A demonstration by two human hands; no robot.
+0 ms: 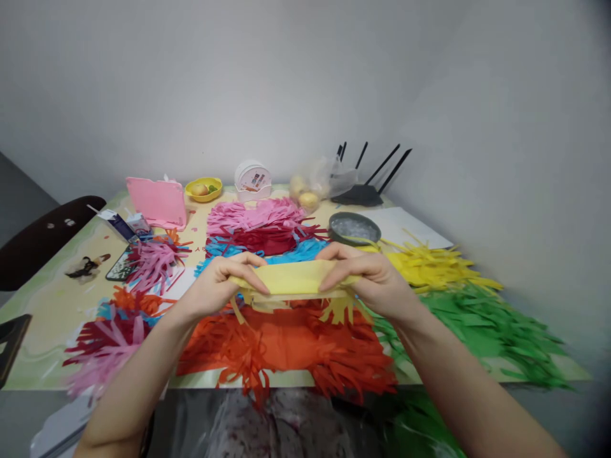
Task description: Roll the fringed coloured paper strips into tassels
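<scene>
Between my hands a pale yellow fringed tissue paper point(291, 278) is stretched level, its cut strips hanging down on the near side. My left hand point(224, 280) pinches its left end between thumb and fingers. At the right end, my right hand point(365, 277) is closed on it the same way. Just below lies orange fringed paper point(286, 343), spread over the table's front edge. Behind the held piece are blue fringed paper point(298, 252), dark red fringed paper point(267, 238) and pink fringed paper point(258, 215). Yellow fringed paper point(429, 267) and green fringed paper point(496, 324) lie to the right.
Mixed-colour tassels point(157, 261) lie at the left near a milk carton point(117, 224). Toward the back stand a pink tablet case point(157, 202), a yellow bowl point(204, 197), a white round holder point(252, 181), a dark round dish point(354, 228) and a black router point(360, 195). A phone point(13, 343) sits far left.
</scene>
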